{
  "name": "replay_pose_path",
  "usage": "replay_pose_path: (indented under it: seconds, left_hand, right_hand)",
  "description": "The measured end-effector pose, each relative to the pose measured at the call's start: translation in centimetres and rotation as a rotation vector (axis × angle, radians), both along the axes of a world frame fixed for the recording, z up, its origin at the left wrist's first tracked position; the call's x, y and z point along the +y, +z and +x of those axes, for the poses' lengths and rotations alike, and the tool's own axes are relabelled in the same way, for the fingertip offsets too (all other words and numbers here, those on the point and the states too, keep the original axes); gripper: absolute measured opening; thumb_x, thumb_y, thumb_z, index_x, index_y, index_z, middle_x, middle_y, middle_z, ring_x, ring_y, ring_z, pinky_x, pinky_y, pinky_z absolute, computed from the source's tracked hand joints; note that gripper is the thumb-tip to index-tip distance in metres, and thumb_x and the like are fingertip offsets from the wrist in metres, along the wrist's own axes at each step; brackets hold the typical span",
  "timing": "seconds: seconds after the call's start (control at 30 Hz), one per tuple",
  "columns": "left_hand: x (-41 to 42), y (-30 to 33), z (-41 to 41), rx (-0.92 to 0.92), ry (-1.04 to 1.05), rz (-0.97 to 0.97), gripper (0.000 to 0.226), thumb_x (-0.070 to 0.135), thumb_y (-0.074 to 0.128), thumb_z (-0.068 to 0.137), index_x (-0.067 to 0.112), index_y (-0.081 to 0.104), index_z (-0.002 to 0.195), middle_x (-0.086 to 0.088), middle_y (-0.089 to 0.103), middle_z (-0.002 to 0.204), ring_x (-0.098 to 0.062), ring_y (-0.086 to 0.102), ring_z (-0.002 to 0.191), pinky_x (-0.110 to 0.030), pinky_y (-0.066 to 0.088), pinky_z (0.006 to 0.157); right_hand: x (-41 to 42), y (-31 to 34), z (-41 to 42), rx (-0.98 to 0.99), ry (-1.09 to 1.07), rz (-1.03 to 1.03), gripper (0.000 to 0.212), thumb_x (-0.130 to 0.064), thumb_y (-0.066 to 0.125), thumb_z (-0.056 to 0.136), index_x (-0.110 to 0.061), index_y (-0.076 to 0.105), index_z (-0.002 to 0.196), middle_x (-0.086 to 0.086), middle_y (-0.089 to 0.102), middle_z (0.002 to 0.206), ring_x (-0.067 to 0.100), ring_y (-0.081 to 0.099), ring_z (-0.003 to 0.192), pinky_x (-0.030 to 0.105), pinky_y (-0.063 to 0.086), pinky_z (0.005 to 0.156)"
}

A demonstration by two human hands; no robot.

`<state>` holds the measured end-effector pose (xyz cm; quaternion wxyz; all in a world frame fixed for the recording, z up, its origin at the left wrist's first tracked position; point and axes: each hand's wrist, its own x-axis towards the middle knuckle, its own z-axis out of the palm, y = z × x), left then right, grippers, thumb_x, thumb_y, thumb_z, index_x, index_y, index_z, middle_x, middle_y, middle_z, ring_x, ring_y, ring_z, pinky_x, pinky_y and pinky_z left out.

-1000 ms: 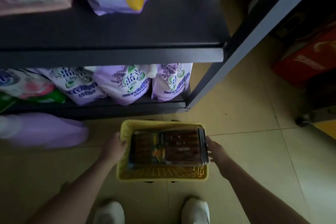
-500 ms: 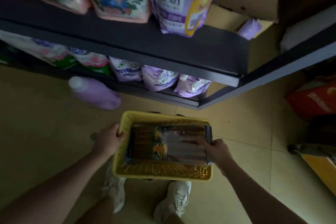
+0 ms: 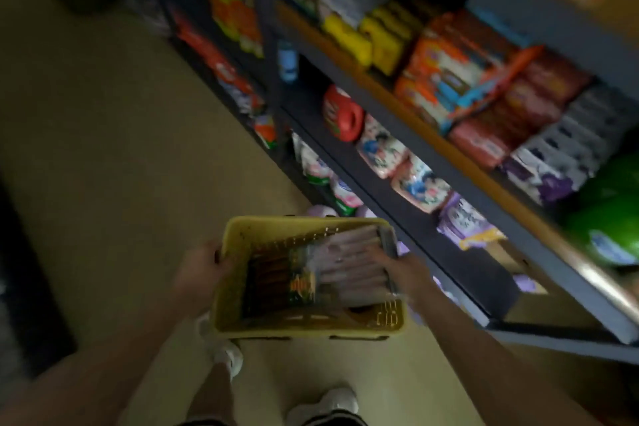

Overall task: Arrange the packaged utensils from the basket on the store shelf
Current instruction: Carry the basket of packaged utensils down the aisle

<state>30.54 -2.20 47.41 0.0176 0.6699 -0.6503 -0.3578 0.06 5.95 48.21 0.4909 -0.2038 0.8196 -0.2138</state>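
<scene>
A yellow perforated basket [image 3: 238, 232] is held in front of me above the floor. My left hand [image 3: 200, 271] grips its left rim. Inside lies a flat clear pack of utensils [image 3: 301, 273] with an orange and green label across its middle. My right hand [image 3: 397, 264] reaches over the basket's right rim and holds the right end of that pack, which is tilted up on that side. The frame is blurred, so finer finger detail is unclear.
A dark metal store shelf [image 3: 432, 162] runs diagonally on the right, packed with bright bags, a red jug [image 3: 345, 116] and green packs [image 3: 608, 214]. Purple bottles [image 3: 321, 211] stand on the floor beside it. Beige tiled floor [image 3: 103, 149] stretches left. My white shoes [image 3: 228, 356] show below.
The view has swung left along the aisle, showing more shelves. My right hand has closed on the pack's right end and tipped it up inside the basket.
</scene>
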Motion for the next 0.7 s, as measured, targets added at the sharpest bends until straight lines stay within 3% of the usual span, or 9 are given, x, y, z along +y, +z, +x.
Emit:
replay_pose_path:
  seconds: [0.1,0.17,0.27,0.37,0.57,0.7]
  left_hand:
    - [-3.1,3.7,6.0,-0.026,0.060,-0.052,0.009,0.018,0.055,0.089,0.016,0.051,0.082,0.007,0.050,0.061,-0.005,0.049,0.053,-0.018,0.033,0.044]
    - [-5.8,5.4,10.4,-0.034,0.122,-0.095,0.006,0.018,0.055,0.088,0.015,0.054,0.084,0.003,0.054,0.064,-0.009,0.052,0.055,-0.021,0.038,0.046]
    - [-10.7,7.9,16.8,0.033,0.212,-0.148,0.004,0.016,0.056,0.087,0.014,0.059,0.089,-0.005,0.061,0.074,-0.019,0.059,0.065,-0.031,0.049,0.058]
    - [-16.8,10.5,22.8,0.101,0.240,-0.171,0.004,0.016,0.057,0.087,0.017,0.058,0.091,-0.004,0.062,0.080,-0.019,0.062,0.072,-0.031,0.052,0.061]
    - [-28.0,13.8,31.6,0.146,0.289,-0.220,0.007,0.014,0.057,0.086,0.019,0.055,0.082,-0.003,0.061,0.078,-0.016,0.060,0.069,-0.026,0.048,0.053]
    - [-35.3,14.0,35.2,0.158,0.334,-0.226,0.020,0.013,0.057,0.087,0.022,0.049,0.072,0.000,0.056,0.071,-0.011,0.057,0.063,-0.019,0.039,0.047]
  right_hand:
    - [-6.4,4.5,5.0,-0.048,0.133,-0.063,0.056,-0.054,0.072,0.071,-0.008,0.062,0.100,0.008,0.063,0.096,0.028,0.062,0.096,0.047,0.049,0.093]
    - [-10.6,6.8,8.7,-0.060,0.174,-0.090,0.052,-0.052,0.071,0.072,-0.007,0.063,0.097,0.010,0.065,0.097,0.026,0.062,0.094,0.045,0.050,0.090]
    - [-17.1,8.8,14.7,-0.081,0.201,-0.159,0.046,-0.051,0.074,0.070,-0.012,0.069,0.093,0.008,0.069,0.099,0.021,0.065,0.087,0.033,0.052,0.071]
    - [-23.7,10.0,20.7,-0.062,0.209,-0.219,0.054,-0.058,0.075,0.062,-0.012,0.070,0.090,0.006,0.070,0.098,0.023,0.066,0.089,0.037,0.054,0.081]
    - [-36.1,12.9,29.5,-0.050,0.290,-0.249,0.045,-0.053,0.071,0.072,-0.011,0.068,0.087,0.007,0.068,0.089,0.022,0.064,0.085,0.043,0.052,0.085]
    - [-45.9,12.7,33.4,-0.026,0.342,-0.277,0.061,-0.061,0.070,0.066,-0.006,0.069,0.092,0.011,0.070,0.091,0.025,0.066,0.085,0.044,0.054,0.083]
